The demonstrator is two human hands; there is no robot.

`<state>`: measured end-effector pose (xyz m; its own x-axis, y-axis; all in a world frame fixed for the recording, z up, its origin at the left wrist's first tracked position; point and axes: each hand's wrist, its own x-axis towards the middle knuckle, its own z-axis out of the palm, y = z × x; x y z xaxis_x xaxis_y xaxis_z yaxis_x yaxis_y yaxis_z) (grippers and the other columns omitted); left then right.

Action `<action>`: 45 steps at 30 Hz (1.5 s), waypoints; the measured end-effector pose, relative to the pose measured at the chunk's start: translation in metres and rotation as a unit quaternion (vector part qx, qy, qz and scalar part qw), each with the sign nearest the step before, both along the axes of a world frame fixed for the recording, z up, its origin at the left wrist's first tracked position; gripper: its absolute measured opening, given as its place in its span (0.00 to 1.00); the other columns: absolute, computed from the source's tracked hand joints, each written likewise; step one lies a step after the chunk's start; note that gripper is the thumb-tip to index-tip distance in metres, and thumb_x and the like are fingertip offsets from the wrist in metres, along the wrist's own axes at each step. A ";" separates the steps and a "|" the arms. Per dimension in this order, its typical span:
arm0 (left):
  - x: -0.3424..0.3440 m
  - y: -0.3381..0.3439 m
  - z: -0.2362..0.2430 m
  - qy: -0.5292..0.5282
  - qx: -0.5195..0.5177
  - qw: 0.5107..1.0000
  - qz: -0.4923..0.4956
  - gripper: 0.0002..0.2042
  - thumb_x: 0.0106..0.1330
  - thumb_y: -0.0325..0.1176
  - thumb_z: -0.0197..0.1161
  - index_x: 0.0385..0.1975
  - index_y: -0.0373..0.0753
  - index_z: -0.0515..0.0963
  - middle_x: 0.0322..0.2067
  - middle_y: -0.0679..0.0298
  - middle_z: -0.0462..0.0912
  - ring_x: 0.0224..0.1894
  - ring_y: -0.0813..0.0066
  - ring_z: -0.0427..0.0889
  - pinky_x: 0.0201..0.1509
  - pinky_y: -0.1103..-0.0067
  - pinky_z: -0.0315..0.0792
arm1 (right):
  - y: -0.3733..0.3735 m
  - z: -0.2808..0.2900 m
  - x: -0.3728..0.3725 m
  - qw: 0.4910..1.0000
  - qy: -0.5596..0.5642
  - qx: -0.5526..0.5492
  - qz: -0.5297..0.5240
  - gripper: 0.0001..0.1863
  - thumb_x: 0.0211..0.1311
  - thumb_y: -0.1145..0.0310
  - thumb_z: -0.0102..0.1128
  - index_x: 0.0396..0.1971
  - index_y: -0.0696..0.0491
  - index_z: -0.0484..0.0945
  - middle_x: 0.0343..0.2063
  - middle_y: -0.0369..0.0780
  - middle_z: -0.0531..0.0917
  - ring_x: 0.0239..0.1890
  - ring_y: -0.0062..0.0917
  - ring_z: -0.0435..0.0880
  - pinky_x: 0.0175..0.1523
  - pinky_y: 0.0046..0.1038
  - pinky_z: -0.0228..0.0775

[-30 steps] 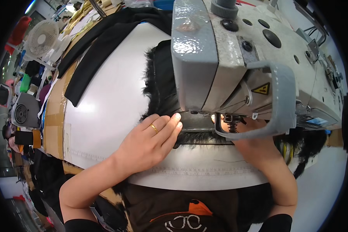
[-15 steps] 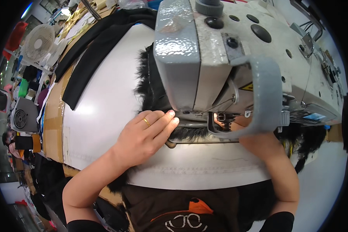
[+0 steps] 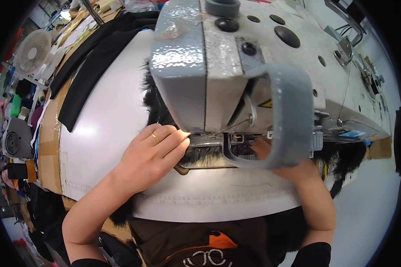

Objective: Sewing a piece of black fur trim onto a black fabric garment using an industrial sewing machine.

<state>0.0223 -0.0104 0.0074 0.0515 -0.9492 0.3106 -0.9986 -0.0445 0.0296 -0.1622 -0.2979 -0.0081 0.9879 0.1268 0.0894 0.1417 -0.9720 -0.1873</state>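
Observation:
A black fur-edged fabric piece point(image 3: 152, 100) lies under the head of a grey-and-white sewing machine point(image 3: 225, 89). My left hand point(image 3: 153, 153), with a ring on one finger, is at the fabric's edge left of the presser foot. Its fingers are close together and bent onto the fabric, the thumb hidden beneath. My right hand point(image 3: 294, 171) reaches in behind the grey curved guard point(image 3: 294, 115). Its fingertips show through the guard's opening, closed at the fabric just right of the presser foot point(image 3: 239, 139). The guard hides the rest of those fingers.
The white machine table point(image 3: 218, 193) has a ruler scale along its front edge. Black garment parts point(image 3: 91, 75) lie at the back left. More black fur point(image 3: 343, 164) hangs on the right. A white fan point(image 3: 32, 53) stands at the far left.
The whole view has shifted, so the machine sits further left in the picture. My right fingertips have drawn slightly right, away from the presser foot. My left hand keeps its place beside the machine head.

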 end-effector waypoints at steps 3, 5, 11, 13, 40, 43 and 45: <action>-0.004 -0.004 0.002 -0.005 0.007 1.000 0.007 0.15 0.56 0.27 0.65 0.45 0.32 0.81 0.45 0.62 0.82 0.48 0.66 0.82 0.51 0.71 0.78 | 0.000 -0.002 0.002 0.998 -0.039 -0.028 0.041 0.21 0.70 0.70 0.57 0.61 0.40 0.80 0.51 0.35 0.88 0.43 0.36 0.91 0.38 0.37 0.85; -0.006 -0.005 0.007 -0.013 0.015 1.000 0.009 0.16 0.56 0.27 0.65 0.45 0.32 0.81 0.44 0.62 0.82 0.47 0.66 0.82 0.50 0.71 0.77 | 0.009 0.007 0.007 0.996 -0.063 -0.041 0.051 0.17 0.68 0.69 0.60 0.56 0.44 0.81 0.49 0.37 0.87 0.38 0.38 0.90 0.36 0.38 0.85; -0.005 -0.009 0.000 -0.004 -0.001 1.000 -0.022 0.16 0.56 0.27 0.66 0.46 0.31 0.82 0.45 0.61 0.83 0.49 0.64 0.82 0.53 0.72 0.79 | 0.014 0.004 0.012 0.993 -0.096 0.009 0.062 0.13 0.63 0.68 0.66 0.47 0.48 0.83 0.42 0.40 0.85 0.37 0.39 0.89 0.36 0.39 0.85; -0.006 -0.009 -0.004 0.010 -0.006 0.999 -0.034 0.16 0.56 0.27 0.66 0.46 0.31 0.82 0.46 0.60 0.83 0.50 0.64 0.83 0.55 0.71 0.80 | 0.013 0.005 0.011 0.995 -0.075 0.020 0.065 0.12 0.64 0.68 0.66 0.47 0.48 0.83 0.42 0.40 0.85 0.37 0.39 0.89 0.37 0.39 0.85; -0.019 -0.010 -0.009 -0.031 -0.040 0.998 0.029 0.14 0.57 0.25 0.66 0.44 0.31 0.82 0.46 0.55 0.85 0.48 0.64 0.83 0.54 0.73 0.80 | 0.004 0.007 -0.003 0.998 0.038 -0.012 -0.046 0.16 0.66 0.71 0.58 0.51 0.47 0.84 0.46 0.44 0.88 0.49 0.42 0.88 0.47 0.46 0.83; -0.018 -0.009 -0.009 -0.042 -0.037 0.998 0.017 0.14 0.57 0.25 0.66 0.44 0.30 0.82 0.47 0.52 0.85 0.48 0.63 0.84 0.53 0.71 0.80 | 0.005 0.010 0.003 0.994 0.046 0.085 -0.043 0.19 0.68 0.72 0.58 0.56 0.45 0.84 0.50 0.43 0.88 0.53 0.43 0.87 0.56 0.44 0.81; -0.018 -0.008 -0.011 -0.035 -0.039 0.999 0.014 0.13 0.57 0.25 0.66 0.43 0.29 0.82 0.47 0.51 0.86 0.48 0.62 0.85 0.52 0.70 0.80 | 0.010 0.015 0.008 0.994 0.066 0.066 -0.056 0.19 0.69 0.72 0.57 0.57 0.45 0.84 0.53 0.43 0.87 0.55 0.42 0.86 0.58 0.41 0.81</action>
<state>0.0041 -0.0182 -0.0036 0.0537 -0.9206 0.3867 -0.9967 -0.0732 -0.0357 -0.1542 -0.2882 0.0065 0.9993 0.0117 -0.0342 0.0000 -0.9462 -0.3237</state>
